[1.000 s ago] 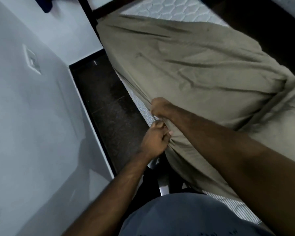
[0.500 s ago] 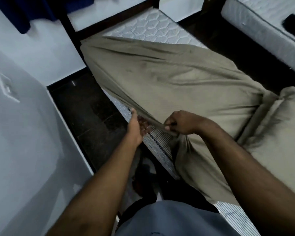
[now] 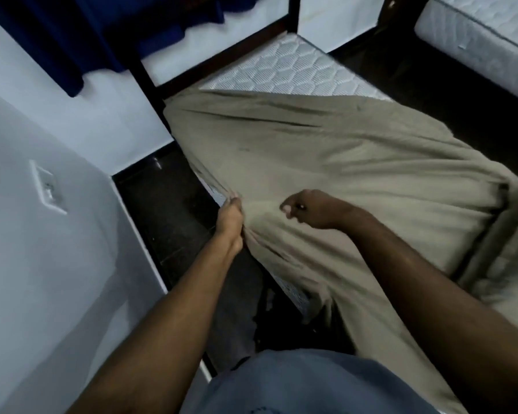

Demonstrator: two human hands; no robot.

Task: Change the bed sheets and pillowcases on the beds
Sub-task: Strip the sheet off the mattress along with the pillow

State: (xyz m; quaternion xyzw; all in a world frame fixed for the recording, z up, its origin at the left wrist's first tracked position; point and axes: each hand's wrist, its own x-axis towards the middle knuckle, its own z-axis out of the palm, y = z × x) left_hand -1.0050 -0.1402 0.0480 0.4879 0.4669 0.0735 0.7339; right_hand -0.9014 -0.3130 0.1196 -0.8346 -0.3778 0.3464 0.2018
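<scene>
Now | left hand [image 3: 229, 218] grip pinches sheet [image 3: 326, 162] edge | right hand [image 3: 308, 208] grip curled, holding nothing

A narrow strip of dark floor [image 3: 162, 210] runs between the white wall [image 3: 42, 264] at left of frame and the mattress [image 3: 284, 70] edge. The dark bed frame post [image 3: 145, 76] blocks its upper end. At upper right, open floor separates this bed from a second mattress [image 3: 476, 34].
</scene>
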